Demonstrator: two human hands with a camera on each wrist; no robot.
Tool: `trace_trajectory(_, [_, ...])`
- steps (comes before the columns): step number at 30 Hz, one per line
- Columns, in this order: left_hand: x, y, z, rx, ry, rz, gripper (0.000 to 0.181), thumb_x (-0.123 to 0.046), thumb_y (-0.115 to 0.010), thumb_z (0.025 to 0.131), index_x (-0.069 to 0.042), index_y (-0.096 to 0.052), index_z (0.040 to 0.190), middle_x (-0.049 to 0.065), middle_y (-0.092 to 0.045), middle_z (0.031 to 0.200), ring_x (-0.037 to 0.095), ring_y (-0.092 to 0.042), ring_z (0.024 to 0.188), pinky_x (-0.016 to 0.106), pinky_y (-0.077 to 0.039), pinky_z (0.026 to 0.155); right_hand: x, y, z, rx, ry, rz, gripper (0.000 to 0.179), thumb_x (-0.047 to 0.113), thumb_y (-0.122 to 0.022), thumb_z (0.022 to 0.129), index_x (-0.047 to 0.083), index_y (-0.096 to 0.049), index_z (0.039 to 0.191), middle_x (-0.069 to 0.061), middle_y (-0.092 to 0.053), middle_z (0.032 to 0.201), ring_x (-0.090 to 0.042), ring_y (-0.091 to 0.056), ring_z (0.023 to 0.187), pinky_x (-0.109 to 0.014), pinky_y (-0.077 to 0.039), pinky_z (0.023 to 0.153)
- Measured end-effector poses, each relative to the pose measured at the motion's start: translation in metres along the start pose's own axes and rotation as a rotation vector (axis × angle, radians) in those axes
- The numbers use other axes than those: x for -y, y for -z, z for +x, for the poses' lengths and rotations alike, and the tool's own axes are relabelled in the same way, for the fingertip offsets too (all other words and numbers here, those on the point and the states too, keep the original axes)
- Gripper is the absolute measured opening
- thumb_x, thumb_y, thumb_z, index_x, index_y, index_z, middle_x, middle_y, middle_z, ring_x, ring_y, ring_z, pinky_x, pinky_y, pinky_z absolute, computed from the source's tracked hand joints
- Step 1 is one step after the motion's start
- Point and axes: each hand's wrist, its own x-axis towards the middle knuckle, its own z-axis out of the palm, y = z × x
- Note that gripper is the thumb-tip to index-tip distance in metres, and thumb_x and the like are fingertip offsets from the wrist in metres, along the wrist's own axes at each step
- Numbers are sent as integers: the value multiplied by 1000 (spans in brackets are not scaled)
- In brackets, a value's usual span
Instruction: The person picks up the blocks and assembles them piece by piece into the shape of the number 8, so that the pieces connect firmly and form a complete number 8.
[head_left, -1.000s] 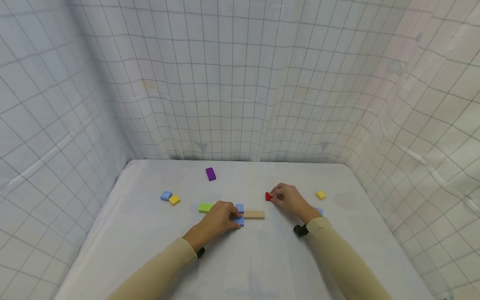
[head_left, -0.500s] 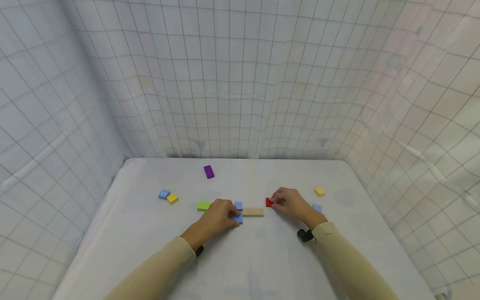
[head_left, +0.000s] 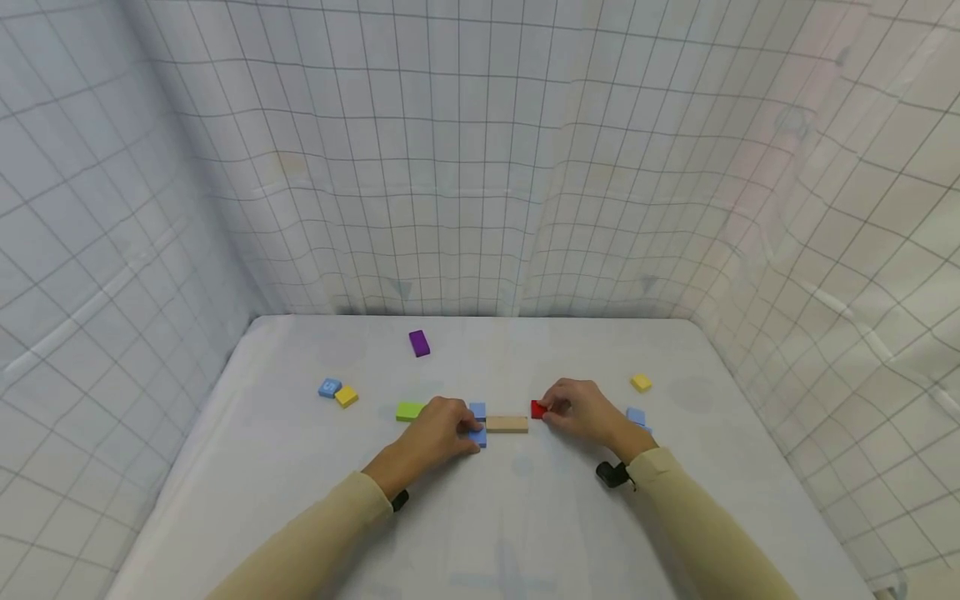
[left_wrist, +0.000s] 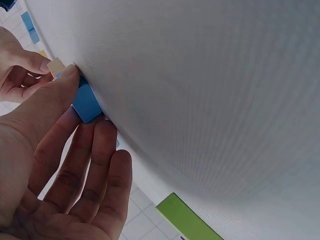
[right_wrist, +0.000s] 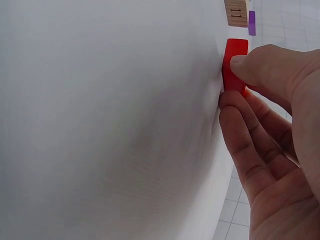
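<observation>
Partly, the right hand hides a red block.

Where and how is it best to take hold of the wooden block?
Probably pinch the wooden block by its long sides, near its right end, from above. It lies crosswise; both long sides look free, while its left end meets or nearly meets the blue blocks.

Held well apart on the white worktop are a rectangular red block, farther right, and a blue block.
</observation>
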Motion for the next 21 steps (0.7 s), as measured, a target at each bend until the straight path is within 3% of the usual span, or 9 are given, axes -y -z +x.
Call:
trace_trajectory(2, [-2, 1, -1, 2, 13, -6, 29, -15, -105, 87, -7, -92, 112, 2, -87, 103, 11, -79, 96, 34, -70, 91, 1, 0, 0, 2, 3, 6, 16, 3, -89, 101, 7, -85, 116, -4, -84, 114, -12, -78, 97, -28, -68, 90])
trace_trajectory(8, [-33, 21, -8, 31, 74, -22, 28, -9, -103, 88, -3, -92, 112, 7, -88, 105, 19, -81, 100, 44, -70, 98, 2, -2, 0, 7, 5, 21, 22, 3, -88, 101, 6, -85, 122, -5, -85, 118, -15, -80, 100, -28, -68, 91])
trace_trajectory(16, [-15, 13, -5, 17, -8, -20, 27, -12, -102, 91, -4, -92, 115, 6, -87, 104, 17, -80, 98, 37, -70, 91, 2, -4, 2, 1, 30, 20, 26, 2, -89, 101, 6, -85, 125, -5, -85, 117, -16, -81, 99, -30, -69, 91])
trace_trajectory(21, [-30, 20, -7, 46, 71, -41, 27, -10, -102, 89, -2, -91, 113, 8, -87, 106, 21, -81, 101, 45, -71, 98, 3, -5, 3, 8, 26, 17, 27, 3, -89, 101, 7, -85, 127, -5, -85, 117, -14, -80, 99, -28, -69, 91])
